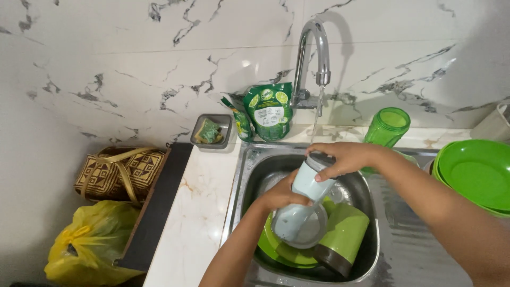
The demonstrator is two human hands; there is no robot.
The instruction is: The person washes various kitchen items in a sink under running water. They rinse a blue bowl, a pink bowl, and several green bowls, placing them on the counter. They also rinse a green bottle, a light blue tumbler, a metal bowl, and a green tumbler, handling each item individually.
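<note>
Both my hands hold a pale blue tumbler (311, 187) tilted over the steel sink (246, 175). My right hand (342, 158) grips its grey upper end. My left hand (280, 195) wraps its lower part near the wide open mouth, which faces me. A thin stream of water falls from the chrome tap (313, 48) towards the tumbler's top. Below in the basin lie a green plate (276, 248) and a green cup (342, 234) with a dark base on its side.
Green dish-soap pouches (268, 110) and a small grey tray with a sponge (212, 131) stand behind the sink. A green jar (389, 126) and stacked green bowls (478, 172) sit to the right. A woven bag (119, 172) and a yellow plastic bag (90, 242) are lower left.
</note>
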